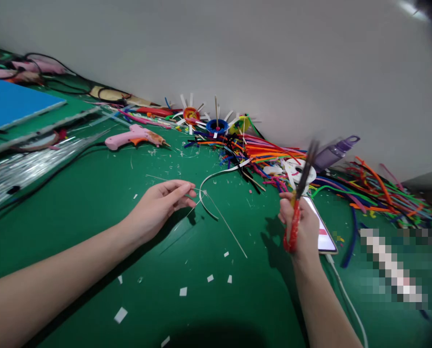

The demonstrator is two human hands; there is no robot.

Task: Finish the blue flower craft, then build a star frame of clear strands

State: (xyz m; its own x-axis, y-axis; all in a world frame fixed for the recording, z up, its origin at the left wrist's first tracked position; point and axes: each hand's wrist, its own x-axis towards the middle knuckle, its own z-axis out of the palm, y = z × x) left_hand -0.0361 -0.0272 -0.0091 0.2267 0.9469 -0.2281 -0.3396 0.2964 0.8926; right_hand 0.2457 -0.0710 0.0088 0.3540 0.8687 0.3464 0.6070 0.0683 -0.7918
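My left hand [167, 200] is over the middle of the table, thumb and fingers pinched together at a thin pale strand. Another thin strand [226, 224] slants down to the right from a small whitish spot near my fingertips. Just right of them curves a narrow white strip [216, 175], reaching back toward the pile. My right hand [305, 227] is wrapped round the red handles of a pair of scissors [293, 227]. Their dark blades point up and are blurred, so I cannot tell whether they are apart. A lit phone [320, 229] lies partly behind that hand.
A pink glue gun [138, 137] lies at the back left. Colourful pipe cleaners [274, 147] pile along the wall, beside a purple bottle [337, 151], a white spool [303, 171] and a blue bottle-cap piece [216, 126]. Paper scraps [183, 291] dot the green table [216, 319]. A white cable [346, 295] runs from the phone.
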